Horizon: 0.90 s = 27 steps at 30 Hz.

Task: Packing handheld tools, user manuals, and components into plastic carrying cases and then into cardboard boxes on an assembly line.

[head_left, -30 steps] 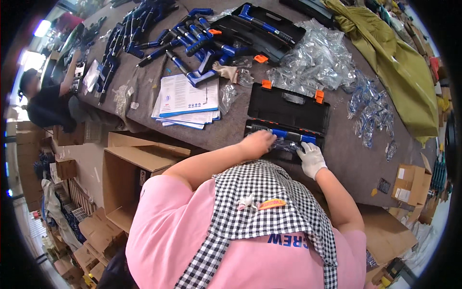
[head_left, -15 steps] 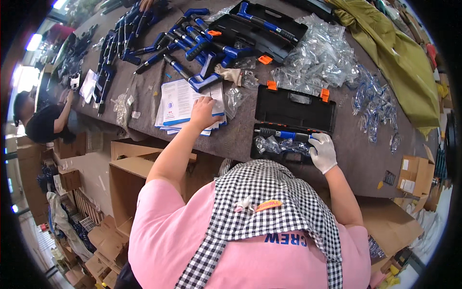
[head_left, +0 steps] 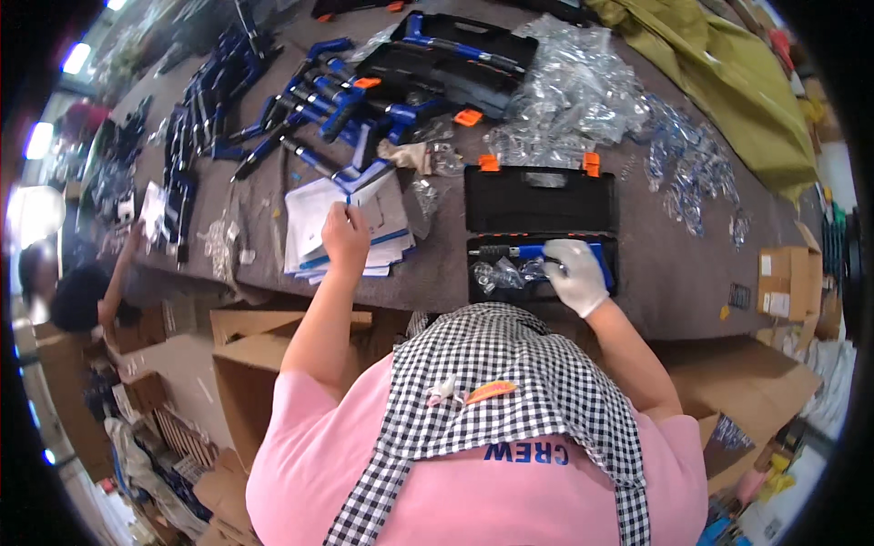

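Paper sheets (head_left: pixel 307 223) at the left hand (head_left: pixel 347 238), open black case (head_left: pixel 496 211) at the right hand (head_left: pixel 576 276)

The sheets lie in a loose stack left of the frame's centre, on the grey-brown surface (head_left: pixel 674 284). The bare left hand is at the lower part of the stack, its fingers drawn together and seemingly pinching the top sheet, which curls upward.

Right of centre lies the case, its lid swung back toward the top of the frame, with two orange latches (head_left: pixel 490 163) on the lid's far edge. In its base are a blue and black tool (head_left: pixel 528 251) and, below that, small clear bags (head_left: pixel 496 276). The white-gloved right hand bends over the tool, thumb and fingers slightly apart; whether it grips anything, I cannot tell.

More blue and black tools (head_left: pixel 341 102) are heaped at upper left, one handle reaching onto the sheets. Another open case (head_left: pixel 451 80) stands at upper centre, a tool lying across it. Beside it spreads a mound of clear plastic bags (head_left: pixel 574 91), with bluish packets (head_left: pixel 694 175) farther right. Olive cloth (head_left: pixel 719 82) covers the upper right. At the left edge, a co-worker (head_left: pixel 77 296) extends an arm toward the surface.
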Available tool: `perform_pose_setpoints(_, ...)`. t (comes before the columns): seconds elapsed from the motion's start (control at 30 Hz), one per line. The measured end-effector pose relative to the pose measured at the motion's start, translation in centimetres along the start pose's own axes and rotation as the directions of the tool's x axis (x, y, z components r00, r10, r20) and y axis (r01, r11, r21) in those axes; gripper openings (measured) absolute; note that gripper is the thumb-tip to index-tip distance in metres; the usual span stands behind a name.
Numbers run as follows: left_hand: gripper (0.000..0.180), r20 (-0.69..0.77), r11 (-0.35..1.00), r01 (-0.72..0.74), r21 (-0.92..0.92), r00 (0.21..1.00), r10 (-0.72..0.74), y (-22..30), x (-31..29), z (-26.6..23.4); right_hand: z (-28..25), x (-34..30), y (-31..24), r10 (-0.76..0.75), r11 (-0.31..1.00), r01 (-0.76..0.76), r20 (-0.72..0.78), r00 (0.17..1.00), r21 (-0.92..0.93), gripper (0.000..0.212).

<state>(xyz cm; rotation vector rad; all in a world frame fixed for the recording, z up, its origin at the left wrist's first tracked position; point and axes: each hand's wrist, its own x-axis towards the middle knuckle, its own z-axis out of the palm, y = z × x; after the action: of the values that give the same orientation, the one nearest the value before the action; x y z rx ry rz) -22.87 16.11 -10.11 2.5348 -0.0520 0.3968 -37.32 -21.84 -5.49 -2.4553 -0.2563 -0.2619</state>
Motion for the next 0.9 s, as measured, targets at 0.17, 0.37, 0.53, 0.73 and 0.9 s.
perform_pose_setpoints(0.17, 0.008, 0.359, 0.901, -0.368, -0.232, 0.828, 0.43, 12.7, -4.5, 0.4, 2.7, 4.0, -3.1, 0.521, 0.346, -0.687, 0.479, 0.707, 0.639, 0.051)
perform_pose_setpoints(0.37, 0.016, 0.559, 0.835, -0.322, -0.447, 0.628, 0.542, 21.8, -8.9, 8.4, 2.8, 2.8, 8.1, 0.754, 0.32, -0.818, 0.395, 0.526, 0.478, 0.035)
perform_pose_setpoints(0.53, 0.051, 0.389, 0.681, -0.432, -0.592, 0.586, 0.71, 23.1, -7.5, 9.8, -2.8, 1.6, 13.8, 0.809, 0.218, -0.963, 0.522, 0.271, 0.161, 0.036)
perform_pose_setpoints(0.73, 0.063, 0.791, 0.847, -0.483, -0.222, 0.419, 0.446, 21.1, -5.0, 13.1, -3.4, 3.4, 14.2, 0.841, 0.272, -0.961, 0.498, 0.213, -0.048, 0.041)
perform_pose_setpoints(0.9, 0.069, 0.796, 0.858, -0.495, -0.14, 0.459, 0.395, 19.1, -5.7, 15.7, -5.3, 3.4, 5.6, 0.534, 0.606, -0.416, -0.04, 0.844, -0.678, 0.059)
